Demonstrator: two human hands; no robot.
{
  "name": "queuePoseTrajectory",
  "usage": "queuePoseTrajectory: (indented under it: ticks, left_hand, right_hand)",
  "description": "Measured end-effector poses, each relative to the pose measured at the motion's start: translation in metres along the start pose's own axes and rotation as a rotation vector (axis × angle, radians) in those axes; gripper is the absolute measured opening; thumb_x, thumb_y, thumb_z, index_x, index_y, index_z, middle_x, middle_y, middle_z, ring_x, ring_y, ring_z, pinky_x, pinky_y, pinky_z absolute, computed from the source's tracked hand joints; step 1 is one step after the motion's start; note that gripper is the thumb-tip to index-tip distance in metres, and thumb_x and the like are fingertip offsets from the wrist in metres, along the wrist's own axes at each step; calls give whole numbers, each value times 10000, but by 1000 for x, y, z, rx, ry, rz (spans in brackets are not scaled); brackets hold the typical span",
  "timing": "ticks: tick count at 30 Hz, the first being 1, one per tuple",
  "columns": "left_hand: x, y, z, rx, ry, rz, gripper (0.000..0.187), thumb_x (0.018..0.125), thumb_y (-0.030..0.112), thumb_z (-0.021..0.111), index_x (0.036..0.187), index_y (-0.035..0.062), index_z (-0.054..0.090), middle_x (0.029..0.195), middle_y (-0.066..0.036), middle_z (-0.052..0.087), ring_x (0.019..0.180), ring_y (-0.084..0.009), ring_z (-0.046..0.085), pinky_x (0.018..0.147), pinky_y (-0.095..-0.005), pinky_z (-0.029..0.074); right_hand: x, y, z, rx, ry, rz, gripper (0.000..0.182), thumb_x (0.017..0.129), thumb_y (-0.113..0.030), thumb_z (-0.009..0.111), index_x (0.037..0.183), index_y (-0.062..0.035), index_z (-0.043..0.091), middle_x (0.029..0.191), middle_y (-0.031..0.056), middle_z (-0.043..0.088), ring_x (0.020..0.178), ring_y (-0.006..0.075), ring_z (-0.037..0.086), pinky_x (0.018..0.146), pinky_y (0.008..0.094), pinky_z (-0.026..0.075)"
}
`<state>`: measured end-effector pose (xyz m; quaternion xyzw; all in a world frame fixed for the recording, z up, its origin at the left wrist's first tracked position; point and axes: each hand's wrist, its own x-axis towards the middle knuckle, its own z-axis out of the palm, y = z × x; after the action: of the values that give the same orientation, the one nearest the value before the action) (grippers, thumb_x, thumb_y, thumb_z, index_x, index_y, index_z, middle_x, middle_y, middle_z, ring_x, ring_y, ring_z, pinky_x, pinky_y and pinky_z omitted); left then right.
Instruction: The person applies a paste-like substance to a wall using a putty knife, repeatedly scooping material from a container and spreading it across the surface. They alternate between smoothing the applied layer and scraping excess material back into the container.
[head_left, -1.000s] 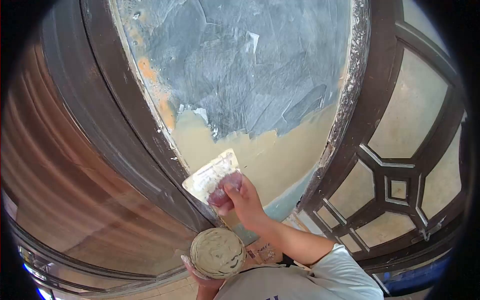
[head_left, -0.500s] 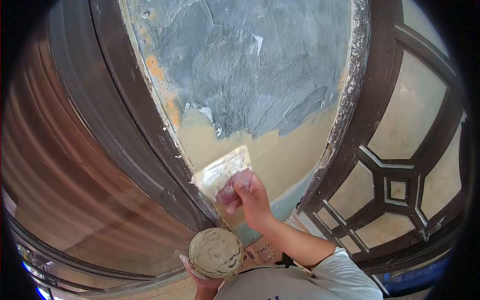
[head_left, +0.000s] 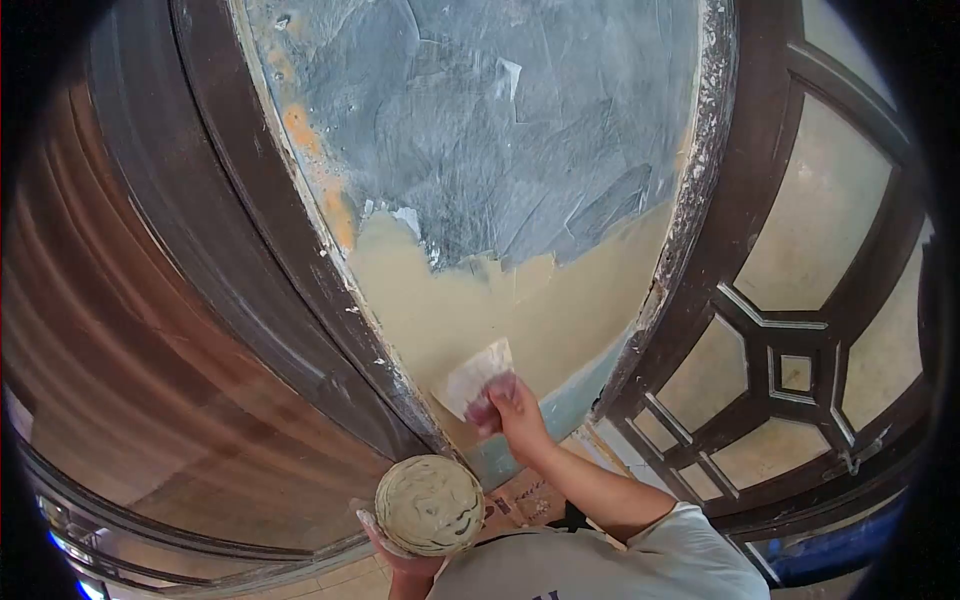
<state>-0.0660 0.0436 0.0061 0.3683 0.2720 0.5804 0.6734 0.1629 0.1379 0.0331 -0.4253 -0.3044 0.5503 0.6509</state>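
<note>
My right hand [head_left: 514,408] is closed around the reddish grip of a pale, flat scraper [head_left: 482,376], whose blade lies at the lower part of the wall. Smooth beige paste [head_left: 590,310] covers the wall there, with an uneven upper edge below the grey-blue surface [head_left: 480,130]. At the bottom, my left hand [head_left: 385,540] holds a round container of greyish-beige paste [head_left: 430,505] from its left side and below.
Dark wooden frames with a brown, curtain-like surface [head_left: 130,330] stand at the left. A dark wooden door with pale panels [head_left: 815,210] is at the right. Floor tiles [head_left: 345,580] show at the bottom.
My right hand and the scraper have moved down and slightly right over the beige area. The left hand and container stay in nearly the same place.
</note>
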Motion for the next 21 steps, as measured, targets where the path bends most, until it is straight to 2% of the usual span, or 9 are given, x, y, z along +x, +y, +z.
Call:
queuePoseTrajectory:
  ticks: [1,4,8,10,14,16,17,19,21]
  left_hand:
    - [-1,-5,-6,197,35,71,885,920,715,50,1467,86,345,1495,-134,377,1333,-337,416,1113,-504,349]
    - [-3,1,5,7,-2,21,811,945,667,138,1486,80,275,1503,-150,354,1333,-341,414,1125,-507,325]
    - [-1,5,9,-266,-63,-39,754,982,594,271,1515,69,170,1515,-173,320,1334,-346,412,1143,-512,290]
    - [-1,-17,-16,1025,-59,750,748,994,530,337,1522,62,89,1528,-189,286,1343,-352,401,1150,-520,270]
    - [-2,-28,-33,679,-250,526,924,939,449,524,1526,79,-85,1571,-173,217,1397,-335,339,1167,-536,199]
    - [-2,-7,-5,-533,-132,-92,884,939,559,447,1540,82,7,1563,-167,245,1394,-339,343,1163,-531,219]
    - [-3,0,8,-536,-136,-95,884,939,559,447,1540,82,7,1563,-167,245,1394,-339,343,1163,-531,219]
    - [-3,8,27,-369,-137,-134,802,958,661,135,1517,93,219,1535,-142,312,1369,-346,373,1149,-518,283]
    - [-2,1,18,-226,-124,-58,836,938,688,96,1509,99,256,1533,-134,319,1370,-349,371,1140,-522,300]
  right_hand:
    - [-2,31,-20,-26,54,58,164,1015,-165,492,1142,-61,487,929,82,649,689,177,658,520,289,532]
    - [-1,106,-80,-45,102,141,188,1012,-158,492,1171,-58,479,941,85,651,686,179,660,519,294,538]
    - [-13,81,-84,-67,43,141,173,1007,-207,507,1132,-86,507,965,75,656,708,156,660,519,279,528]
    - [-8,39,-65,-83,112,-47,179,1008,-218,506,1122,-80,503,949,72,646,716,155,653,511,277,514]
    - [6,-59,-21,27,62,-237,208,1004,-188,519,1161,-57,481,965,70,640,741,164,656,462,265,479]
    - [10,-84,-7,63,47,-269,225,1003,-190,521,1176,-52,477,968,71,640,723,157,652,450,266,473]
    - [12,-92,-4,99,25,-301,242,1003,-192,523,1190,-46,474,971,71,641,705,151,649,437,267,467]
    - [16,-102,1,117,22,-320,250,1002,-193,524,1198,-46,475,974,71,642,684,143,642,425,266,460]
    - [20,-104,3,138,38,-352,247,1001,-197,524,1191,-45,483,974,74,646,618,127,621,398,261,442]
